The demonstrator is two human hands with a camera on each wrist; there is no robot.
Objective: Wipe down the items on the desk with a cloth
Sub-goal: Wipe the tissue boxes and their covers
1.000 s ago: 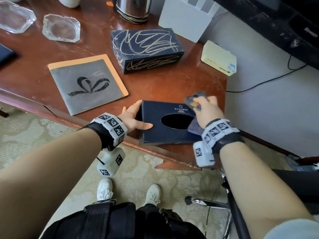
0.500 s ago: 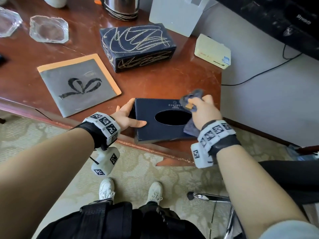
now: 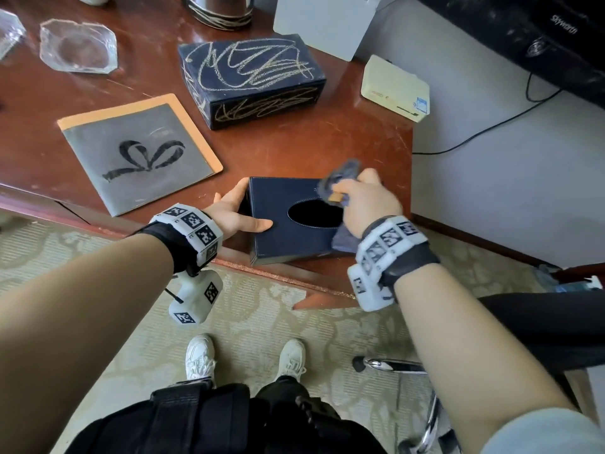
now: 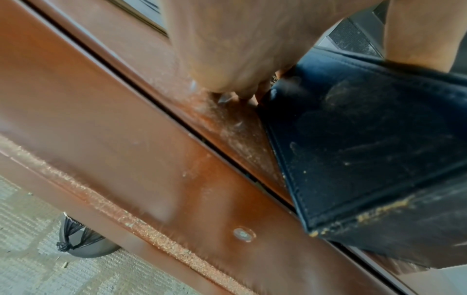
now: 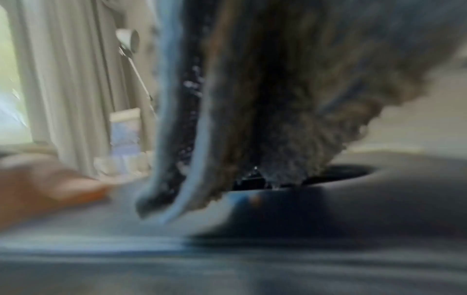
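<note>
I am standing at the desk [image 3: 294, 149] with my white shoes [image 3: 199, 355] on the patterned carpet [image 3: 262, 309] below its edge. Nearest me on the desk, right at the front edge, the dark blue tissue box [image 3: 281, 237] is lying flat with its oval opening facing up. My left hand [image 3: 234, 214] is steadying its left end, thumb stretched along the top and fingers reaching down the far side, gripping it. My right hand [image 3: 363, 201] is clutching the grey cloth [image 3: 340, 173] in a bunch and pressing it onto the box top beside the opening, with a loose end hanging out under my wrist. Further back to the left a grey card with a bow drawing [image 3: 140, 155] is lying flat, and beyond the tissue box a dark box with gold scribbles [image 3: 252, 77] is sitting. Behind those, a glass dish [image 3: 78, 45] and a small cream device [image 3: 394, 88] are resting near the far edges.
</note>
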